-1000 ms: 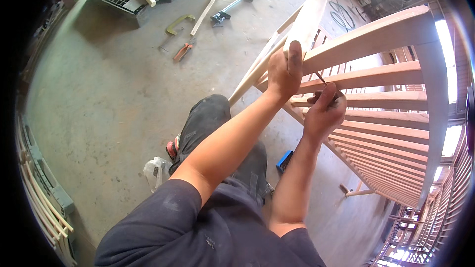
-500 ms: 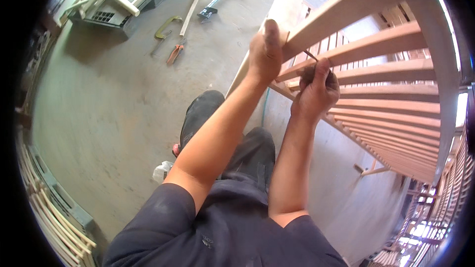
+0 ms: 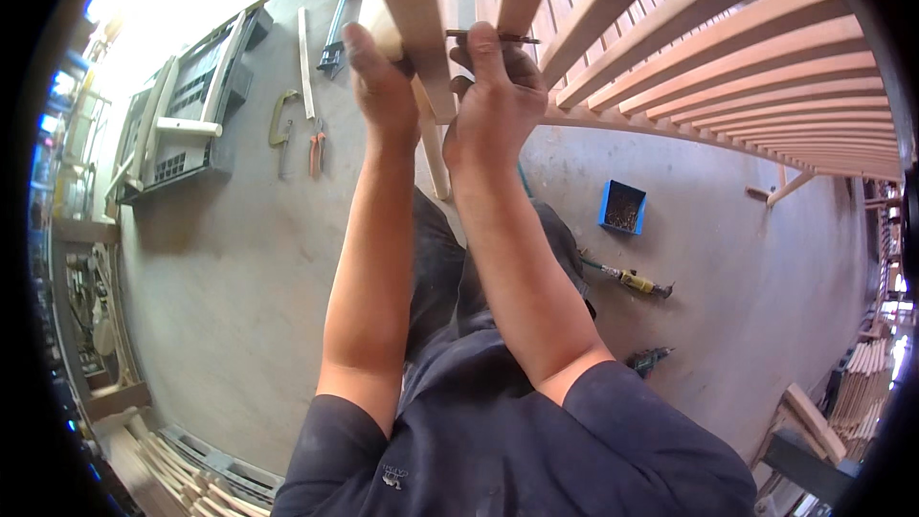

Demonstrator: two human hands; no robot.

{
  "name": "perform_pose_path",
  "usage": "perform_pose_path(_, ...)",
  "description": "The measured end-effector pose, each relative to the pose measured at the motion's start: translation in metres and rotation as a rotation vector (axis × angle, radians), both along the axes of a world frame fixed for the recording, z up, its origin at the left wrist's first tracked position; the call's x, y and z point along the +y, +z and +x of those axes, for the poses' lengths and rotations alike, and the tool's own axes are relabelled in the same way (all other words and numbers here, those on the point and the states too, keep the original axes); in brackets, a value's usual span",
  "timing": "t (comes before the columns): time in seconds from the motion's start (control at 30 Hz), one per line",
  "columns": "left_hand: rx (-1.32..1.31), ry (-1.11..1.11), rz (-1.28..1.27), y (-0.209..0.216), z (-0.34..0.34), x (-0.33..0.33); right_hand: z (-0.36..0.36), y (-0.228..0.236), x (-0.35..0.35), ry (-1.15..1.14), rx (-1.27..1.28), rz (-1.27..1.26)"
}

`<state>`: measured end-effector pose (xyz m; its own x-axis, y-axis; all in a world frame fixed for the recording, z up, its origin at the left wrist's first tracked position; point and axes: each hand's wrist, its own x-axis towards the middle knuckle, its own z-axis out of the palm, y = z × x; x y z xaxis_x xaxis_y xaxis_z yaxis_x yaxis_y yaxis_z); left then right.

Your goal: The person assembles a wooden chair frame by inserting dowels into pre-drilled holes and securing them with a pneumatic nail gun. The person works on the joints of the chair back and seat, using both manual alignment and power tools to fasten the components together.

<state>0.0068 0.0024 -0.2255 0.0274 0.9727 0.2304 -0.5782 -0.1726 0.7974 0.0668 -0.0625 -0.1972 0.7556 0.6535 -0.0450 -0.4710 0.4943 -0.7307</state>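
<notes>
A slatted wooden frame [image 3: 747,33] rises in front of me, its pale slats fanning out to the right. My left hand [image 3: 383,91] grips the left side of its end post [image 3: 414,29], thumb up, with the fingers hidden behind the wood. Just right of that post, my right hand [image 3: 500,91] is closed around a thin dark metal rod [image 3: 522,38]. The rod lies crosswise between the post and the neighbouring slats, its near end reaching the post. Its exact kind is too small to make out. Dark smudges show on the right fingers.
On the floor at right are a blue box [image 3: 623,208] of small dark pieces, a yellow power tool [image 3: 643,282] and a dark green tool [image 3: 649,361]. At left lie pliers [image 3: 317,151], a C-clamp [image 3: 279,124], a bar clamp [image 3: 337,29] and a dark pallet [image 3: 206,96] with wood strips.
My view has swung to the right, bringing the blue box and power tools into sight. Both hands remain at the end post, the rod now lying more level across the slats.
</notes>
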Motion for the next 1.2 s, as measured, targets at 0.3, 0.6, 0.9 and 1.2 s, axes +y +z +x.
perform_pose_path(0.3, 0.041, -0.1, -0.068, 0.0, -0.008, -0.001, 0.002, 0.002, 0.0, 0.011, -0.066, 0.007)
perform_pose_path(0.6, 0.865, 0.257, 0.651, 0.07, -0.044, -0.012, -0.003, 0.004, -0.006, 0.056, -0.024, 0.088)
perform_pose_path(0.9, 0.93, -0.659, 0.651, 0.097, -0.042, 0.052, -0.012, 0.008, -0.002, 0.055, 0.093, 0.072)
perform_pose_path(1.2, 1.024, -1.049, 0.339, 0.118, -0.039, 0.069, -0.01, 0.011, 0.001, 0.103, 0.22, 0.013)
